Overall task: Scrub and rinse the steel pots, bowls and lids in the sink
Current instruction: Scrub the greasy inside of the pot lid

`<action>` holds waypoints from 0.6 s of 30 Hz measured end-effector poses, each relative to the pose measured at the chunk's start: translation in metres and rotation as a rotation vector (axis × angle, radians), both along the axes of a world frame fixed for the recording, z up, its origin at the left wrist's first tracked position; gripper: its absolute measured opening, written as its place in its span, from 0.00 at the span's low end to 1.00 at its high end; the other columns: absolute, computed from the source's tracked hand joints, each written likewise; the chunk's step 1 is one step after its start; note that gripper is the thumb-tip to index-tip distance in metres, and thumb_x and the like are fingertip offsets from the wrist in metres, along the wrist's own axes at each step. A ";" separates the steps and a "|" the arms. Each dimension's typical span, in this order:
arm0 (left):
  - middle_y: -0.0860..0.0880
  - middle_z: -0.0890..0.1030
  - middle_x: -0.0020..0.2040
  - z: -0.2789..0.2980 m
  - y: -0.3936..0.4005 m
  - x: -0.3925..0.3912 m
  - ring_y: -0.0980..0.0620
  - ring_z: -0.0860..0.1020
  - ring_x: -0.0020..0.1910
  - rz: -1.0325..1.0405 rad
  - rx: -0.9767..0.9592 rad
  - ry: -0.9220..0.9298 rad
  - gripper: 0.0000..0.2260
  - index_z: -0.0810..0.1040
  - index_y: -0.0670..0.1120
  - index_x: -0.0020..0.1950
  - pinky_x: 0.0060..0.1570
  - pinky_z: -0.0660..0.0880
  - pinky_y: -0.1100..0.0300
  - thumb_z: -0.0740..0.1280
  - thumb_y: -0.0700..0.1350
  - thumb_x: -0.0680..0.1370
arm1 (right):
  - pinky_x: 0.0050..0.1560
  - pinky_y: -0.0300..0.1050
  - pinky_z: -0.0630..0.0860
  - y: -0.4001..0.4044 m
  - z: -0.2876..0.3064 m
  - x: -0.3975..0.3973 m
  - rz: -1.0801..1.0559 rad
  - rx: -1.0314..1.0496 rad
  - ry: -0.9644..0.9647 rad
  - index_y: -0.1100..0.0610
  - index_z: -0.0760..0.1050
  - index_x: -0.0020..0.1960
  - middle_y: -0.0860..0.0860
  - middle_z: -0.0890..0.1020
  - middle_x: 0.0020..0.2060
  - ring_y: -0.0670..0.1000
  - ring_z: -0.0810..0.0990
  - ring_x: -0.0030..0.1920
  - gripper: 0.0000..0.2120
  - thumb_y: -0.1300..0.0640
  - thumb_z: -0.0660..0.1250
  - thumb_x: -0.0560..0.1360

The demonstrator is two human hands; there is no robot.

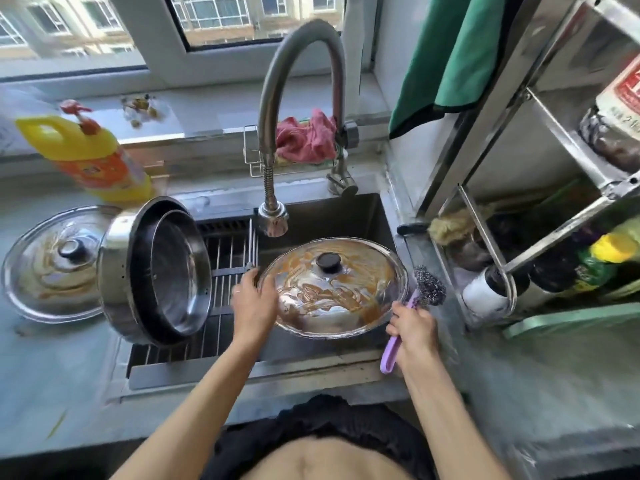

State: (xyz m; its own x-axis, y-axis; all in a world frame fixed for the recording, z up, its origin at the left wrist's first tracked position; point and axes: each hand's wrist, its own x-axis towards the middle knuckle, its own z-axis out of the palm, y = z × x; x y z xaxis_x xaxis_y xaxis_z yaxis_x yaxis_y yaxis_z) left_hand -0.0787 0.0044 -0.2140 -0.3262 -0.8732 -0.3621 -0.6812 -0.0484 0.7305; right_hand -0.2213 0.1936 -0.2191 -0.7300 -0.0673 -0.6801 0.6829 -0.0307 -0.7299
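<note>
Head view shows the left hand [254, 301] gripping the rim of a round steel lid smeared with brown sauce [334, 289], tilted over the sink [346, 209], while the right hand [414, 332] clasps a purple-handled steel-wool scrubber [429, 280] just beside it. Scrubbing looks about to begin, so the wool must next press onto the sauce. Writing on the yellow detergent bottle [100, 161] is too blurred to read.

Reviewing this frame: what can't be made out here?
Head view only:
- Sink bottom: hidden by the dirty lid and rack.
- Left hand fingertips: behind the lid's rim.
- Yellow bottle label: motion-blurred.
- Shelf bottles: cut off by the right edge.
- Water flow from the faucet: unclear.
</note>
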 end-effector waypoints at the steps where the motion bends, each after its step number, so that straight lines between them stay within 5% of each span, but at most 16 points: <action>1: 0.41 0.78 0.64 0.001 0.003 0.004 0.42 0.75 0.64 0.125 0.147 0.064 0.21 0.74 0.42 0.68 0.63 0.72 0.46 0.60 0.54 0.81 | 0.19 0.34 0.60 -0.001 -0.002 0.000 -0.010 -0.005 -0.008 0.61 0.71 0.41 0.51 0.68 0.28 0.43 0.63 0.21 0.08 0.70 0.63 0.78; 4: 0.41 0.83 0.51 0.002 0.008 0.010 0.44 0.82 0.46 0.454 0.603 0.383 0.11 0.77 0.41 0.58 0.44 0.78 0.53 0.59 0.46 0.84 | 0.19 0.34 0.60 -0.005 -0.008 0.005 0.015 -0.014 -0.018 0.61 0.70 0.41 0.52 0.68 0.28 0.42 0.63 0.20 0.09 0.71 0.62 0.78; 8: 0.35 0.82 0.53 0.003 0.002 0.008 0.43 0.85 0.35 0.653 0.816 0.650 0.14 0.74 0.34 0.66 0.28 0.81 0.52 0.55 0.36 0.84 | 0.24 0.40 0.64 -0.007 -0.010 0.010 0.301 0.189 0.079 0.61 0.72 0.44 0.51 0.69 0.29 0.47 0.65 0.25 0.06 0.63 0.63 0.79; 12: 0.40 0.86 0.44 0.000 0.012 0.006 0.45 0.85 0.41 0.575 0.794 0.673 0.14 0.78 0.38 0.58 0.38 0.83 0.49 0.54 0.40 0.86 | 0.40 0.45 0.66 0.005 0.009 0.013 0.509 0.611 0.399 0.59 0.75 0.47 0.51 0.77 0.37 0.55 0.74 0.39 0.10 0.52 0.65 0.80; 16: 0.43 0.85 0.52 -0.005 0.019 0.002 0.46 0.83 0.49 0.396 0.566 0.613 0.15 0.79 0.46 0.53 0.49 0.78 0.51 0.55 0.48 0.87 | 0.37 0.46 0.64 0.010 0.022 0.014 0.591 0.599 0.711 0.61 0.77 0.50 0.54 0.76 0.38 0.55 0.72 0.38 0.06 0.61 0.61 0.79; 18: 0.42 0.85 0.53 -0.006 0.017 0.001 0.47 0.82 0.51 0.313 0.448 0.561 0.15 0.80 0.45 0.52 0.51 0.79 0.52 0.56 0.49 0.87 | 0.34 0.33 0.65 0.001 0.026 0.011 0.726 0.549 0.904 0.62 0.78 0.52 0.53 0.75 0.38 0.50 0.70 0.36 0.07 0.64 0.62 0.78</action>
State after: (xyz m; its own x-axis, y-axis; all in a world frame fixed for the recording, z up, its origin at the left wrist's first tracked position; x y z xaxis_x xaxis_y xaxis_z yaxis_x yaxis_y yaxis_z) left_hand -0.0780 0.0215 -0.2196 -0.3274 -0.7641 -0.5558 -0.1222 -0.5490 0.8268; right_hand -0.2105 0.1948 -0.1929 -0.8585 -0.5119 -0.0294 -0.3263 0.5898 -0.7387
